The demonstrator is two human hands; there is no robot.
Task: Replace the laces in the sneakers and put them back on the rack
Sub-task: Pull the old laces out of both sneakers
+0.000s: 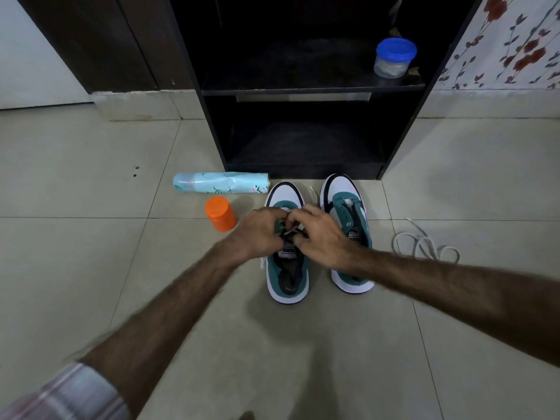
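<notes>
Fingers point(285, 221) pinched | both hands, apparently on lace point(292, 233) | left sneaker point(288, 268)

Floor point(75, 177): large pale beige tiles, thin dark grout lines, two small dark marks left of the grip. Directly beyond the grip, a black open shelving unit point(303, 89), interior dim. Upper left, dark wooden door frame point(121, 40) on a pale plinth. Upper right, floral-patterned wall covering point(515, 40).
</notes>
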